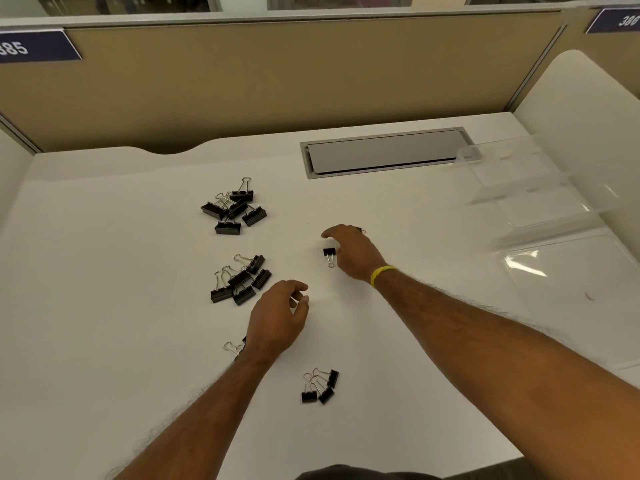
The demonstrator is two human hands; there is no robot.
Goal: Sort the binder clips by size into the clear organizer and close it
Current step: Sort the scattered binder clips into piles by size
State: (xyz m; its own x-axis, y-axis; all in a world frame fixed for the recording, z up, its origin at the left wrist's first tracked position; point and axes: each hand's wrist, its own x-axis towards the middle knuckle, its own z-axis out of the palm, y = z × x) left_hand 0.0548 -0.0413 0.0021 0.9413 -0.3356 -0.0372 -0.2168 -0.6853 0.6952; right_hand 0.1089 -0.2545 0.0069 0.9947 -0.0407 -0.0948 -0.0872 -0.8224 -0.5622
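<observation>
Black metal binder clips (320,388) lie in separate piles on the white desk (104,341). Left hand (278,317) curled, grip unclear; farther, right hand (349,251) curled beside one small clip (329,253), grip unclear. Clear plastic organizer (519,181) open at far right.

Left hand (278,318) fingers (295,286) curled; right hand (349,252) extended forward (palm down)

A dark blue sign (36,46) on the far-left partition (277,74) reads "385", its first digit clipped. The far-right sign (618,20) reads "38", its last digit cut off.
</observation>
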